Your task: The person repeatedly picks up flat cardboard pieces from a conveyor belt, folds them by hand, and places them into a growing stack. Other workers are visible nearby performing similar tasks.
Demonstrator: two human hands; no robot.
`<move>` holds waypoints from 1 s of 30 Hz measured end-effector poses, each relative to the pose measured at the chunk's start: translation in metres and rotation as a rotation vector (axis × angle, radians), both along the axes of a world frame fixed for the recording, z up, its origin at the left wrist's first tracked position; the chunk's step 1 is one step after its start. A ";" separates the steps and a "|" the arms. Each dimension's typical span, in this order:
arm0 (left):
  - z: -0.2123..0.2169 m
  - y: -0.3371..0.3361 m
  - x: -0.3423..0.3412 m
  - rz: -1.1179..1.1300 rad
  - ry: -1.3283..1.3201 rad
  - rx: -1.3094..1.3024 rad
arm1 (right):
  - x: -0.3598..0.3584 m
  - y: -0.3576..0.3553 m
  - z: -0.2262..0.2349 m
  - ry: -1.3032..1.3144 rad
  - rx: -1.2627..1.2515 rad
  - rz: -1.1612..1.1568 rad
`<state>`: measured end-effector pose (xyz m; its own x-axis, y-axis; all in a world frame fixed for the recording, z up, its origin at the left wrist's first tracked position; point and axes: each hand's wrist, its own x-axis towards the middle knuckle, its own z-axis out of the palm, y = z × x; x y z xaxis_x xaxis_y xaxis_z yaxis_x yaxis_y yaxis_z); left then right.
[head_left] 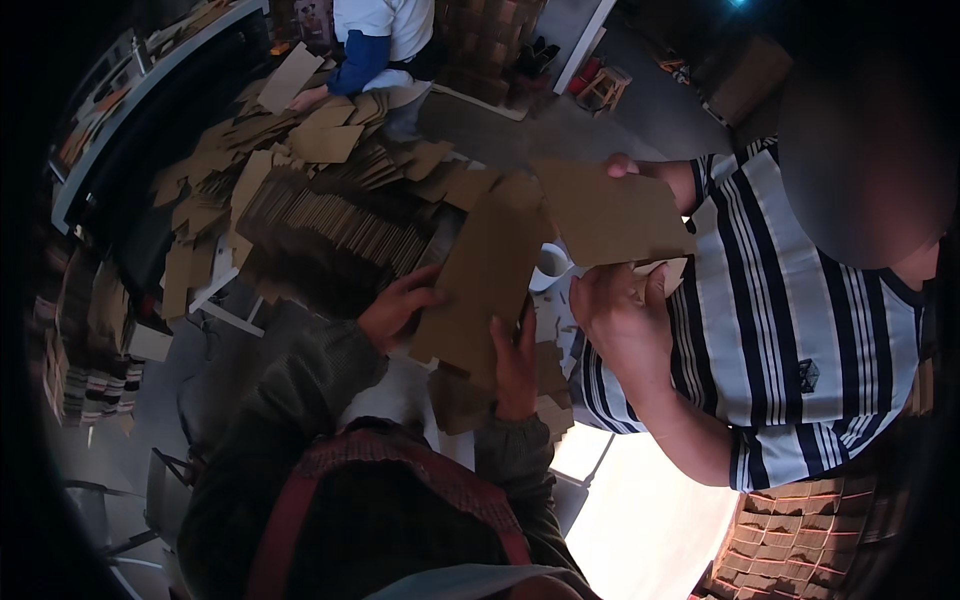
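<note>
Between my two hands is a long brown cardboard piece [485, 285], tilted, its upper end pointing away from me. My left hand [402, 308] grips its left edge, fingers on the near face. On the opposite edge, lower down, my right hand [516, 365] is closed with the thumb against the card. Below it, more cardboard pieces [458, 400] show partly behind my right wrist. Just beyond the card's right side stands a white cup [551, 262]. Left of my hands, a long row of cardboard pieces [345, 225] stands on edge.
At right, a person in a striped shirt [790, 300] holds another cardboard sheet [610, 210] close to mine. Loose cardboard [325, 140] is heaped at the far left, where a second person [385, 40] works. A wooden stool [608, 88] stands far back; bundled cardboard [800, 535] lies lower right.
</note>
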<state>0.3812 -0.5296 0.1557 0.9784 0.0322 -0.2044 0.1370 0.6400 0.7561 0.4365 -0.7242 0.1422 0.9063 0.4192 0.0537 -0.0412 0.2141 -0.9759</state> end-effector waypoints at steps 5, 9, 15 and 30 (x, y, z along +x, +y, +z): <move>0.014 -0.007 0.000 0.046 -0.002 -0.018 | 0.007 -0.001 0.005 0.019 0.028 0.030; 0.018 -0.010 0.001 0.108 0.041 -0.053 | 0.012 -0.002 0.007 0.007 0.061 0.073; 0.027 -0.016 -0.004 0.168 0.111 -0.019 | 0.008 -0.007 0.012 0.020 0.065 0.097; 0.021 -0.013 -0.023 0.155 0.090 0.027 | -0.006 -0.005 0.005 -0.050 -0.039 0.096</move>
